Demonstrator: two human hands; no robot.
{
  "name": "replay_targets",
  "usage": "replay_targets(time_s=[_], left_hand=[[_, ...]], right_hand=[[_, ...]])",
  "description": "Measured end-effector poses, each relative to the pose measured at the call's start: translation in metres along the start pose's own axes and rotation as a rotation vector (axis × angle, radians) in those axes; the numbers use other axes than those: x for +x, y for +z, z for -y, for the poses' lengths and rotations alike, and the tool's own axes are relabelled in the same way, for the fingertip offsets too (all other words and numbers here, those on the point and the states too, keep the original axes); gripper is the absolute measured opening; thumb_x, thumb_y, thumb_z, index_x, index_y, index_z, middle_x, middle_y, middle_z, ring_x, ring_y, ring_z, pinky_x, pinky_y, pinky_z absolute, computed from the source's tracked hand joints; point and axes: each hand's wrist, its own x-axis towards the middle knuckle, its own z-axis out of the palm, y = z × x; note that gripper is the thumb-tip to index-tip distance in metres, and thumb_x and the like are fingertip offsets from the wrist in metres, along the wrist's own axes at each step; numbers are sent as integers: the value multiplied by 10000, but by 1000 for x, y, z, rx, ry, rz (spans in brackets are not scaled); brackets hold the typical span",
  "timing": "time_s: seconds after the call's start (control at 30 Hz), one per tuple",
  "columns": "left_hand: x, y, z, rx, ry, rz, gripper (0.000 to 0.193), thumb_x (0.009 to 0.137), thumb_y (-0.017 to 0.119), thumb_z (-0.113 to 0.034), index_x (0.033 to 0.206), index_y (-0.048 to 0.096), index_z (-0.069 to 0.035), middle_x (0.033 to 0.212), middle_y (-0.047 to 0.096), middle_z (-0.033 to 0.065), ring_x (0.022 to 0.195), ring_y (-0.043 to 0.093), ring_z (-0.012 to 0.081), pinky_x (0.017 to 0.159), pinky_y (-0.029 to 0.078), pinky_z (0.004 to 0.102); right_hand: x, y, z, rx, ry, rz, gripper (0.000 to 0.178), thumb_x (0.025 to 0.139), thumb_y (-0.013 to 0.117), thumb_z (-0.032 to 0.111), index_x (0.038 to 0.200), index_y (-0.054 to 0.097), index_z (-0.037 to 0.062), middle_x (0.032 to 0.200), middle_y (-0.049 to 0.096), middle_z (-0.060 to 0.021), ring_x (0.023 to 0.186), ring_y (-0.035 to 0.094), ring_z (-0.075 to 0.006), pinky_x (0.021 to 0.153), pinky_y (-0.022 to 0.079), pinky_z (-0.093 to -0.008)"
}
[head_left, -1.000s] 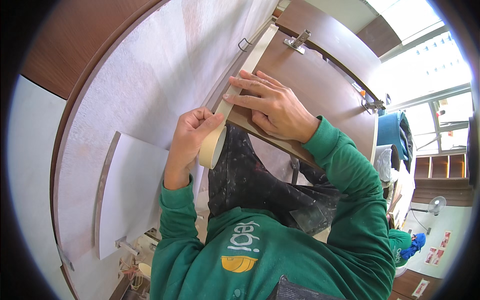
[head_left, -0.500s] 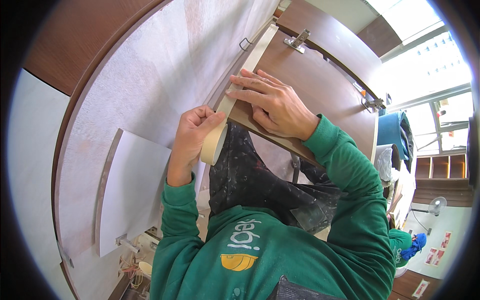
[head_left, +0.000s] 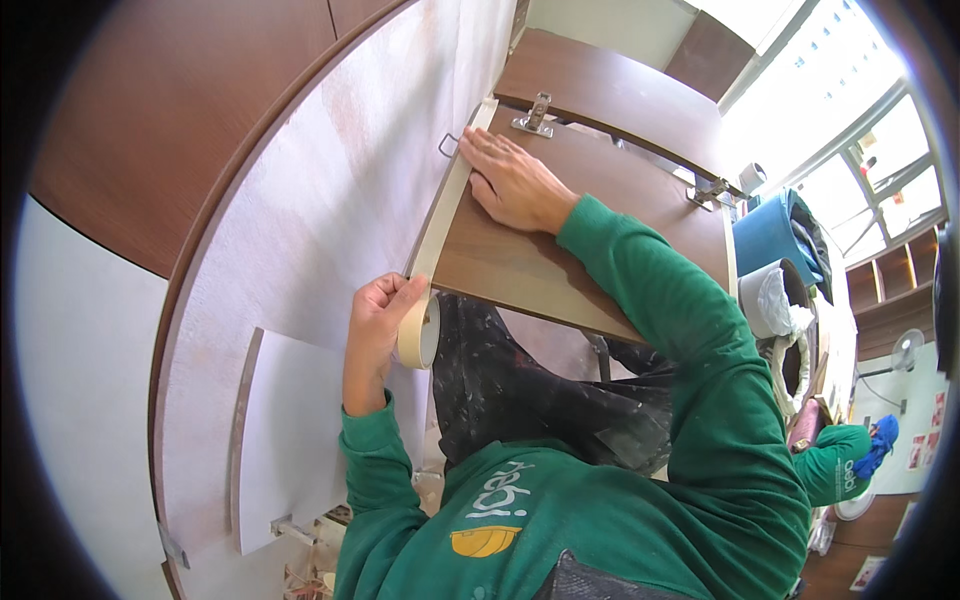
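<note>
A roll of cream tape (head_left: 412,343) is held by the left hand (head_left: 383,308) at the near left corner of a brown panel (head_left: 580,225). A strip (head_left: 443,220) is laid along the panel's left edge, and its far part is touched by the fingers of the right hand (head_left: 515,185), spread flat. Metal hinges (head_left: 533,126) are fixed along the far side. At the left, a white board (head_left: 295,430) is seen; at the far right, a blue bin (head_left: 765,240) is placed.
</note>
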Motion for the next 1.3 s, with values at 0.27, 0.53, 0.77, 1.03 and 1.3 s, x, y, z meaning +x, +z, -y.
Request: replay_targets(time_s=[0.27, 0.53, 0.77, 1.03, 1.3], left_hand=[[2, 2, -8, 58, -12, 14, 265, 985, 744, -254, 829, 644, -64, 756, 667, -1, 617, 560, 37, 569, 440, 212], [-1, -1, -17, 191, -34, -6, 215, 972, 750, -232, 947, 702, -24, 816, 688, -6, 671, 586, 43, 620, 467, 219], [6, 10, -23, 309, -23, 97, 202, 980, 738, -228, 987, 709, -28, 833, 672, -18, 680, 573, 45, 617, 468, 228], [6, -18, -16, 400, -20, -26, 242, 1001, 717, -235, 1118, 650, -34, 956, 658, 9, 859, 588, 53, 750, 471, 230], [7, -27, -11, 313, -13, -60, 346, 993, 728, -242, 1230, 617, -15, 1094, 677, 53, 1007, 639, 126, 926, 520, 289]], right_hand=[[71, 3, -45, -85, 427, 113, 534, 962, 460, 290, 1228, 609, -149, 1320, 605, -339, 1308, 566, -446, 1146, 420, -490], [10, -87, 25, 91, -115, -133, 452, 992, 607, 230, 1388, 574, 14, 1499, 517, -230, 1371, 511, -396, 1128, 440, -486], [-222, -231, 146, 664, 515, 601, 417, 970, 698, 260, 1312, 659, 25, 1231, 690, -194, 1160, 634, -387, 1029, 496, -467], [-420, -119, 193, 65, 1103, 104, 580, 921, 760, 303, 1413, 567, 63, 1388, 561, -174, 1263, 554, -369, 1064, 472, -449], [-417, -65, 223, -277, 1138, -28, 546, 726, 872, 207, 1212, 650, 93, 1272, 623, -99, 1247, 546, -334, 1071, 430, -484]])
